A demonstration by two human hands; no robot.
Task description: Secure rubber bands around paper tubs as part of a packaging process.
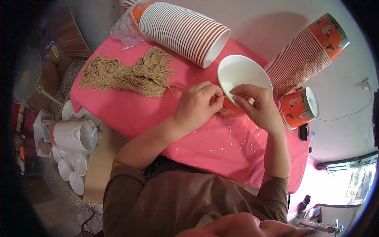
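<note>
Orange bucket partly behind both: pinched-together left hand, loosely curled right hand, any held item unclear

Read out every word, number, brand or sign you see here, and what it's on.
There is no text I can read.
Cup between the hands: printed pattern partly covered, no legible words.
Tall leaning cup stack: figures visible, no legible lettering.
Short cup stack at right: same.
Small blue-and-yellow item, far left: too blurred.
</note>
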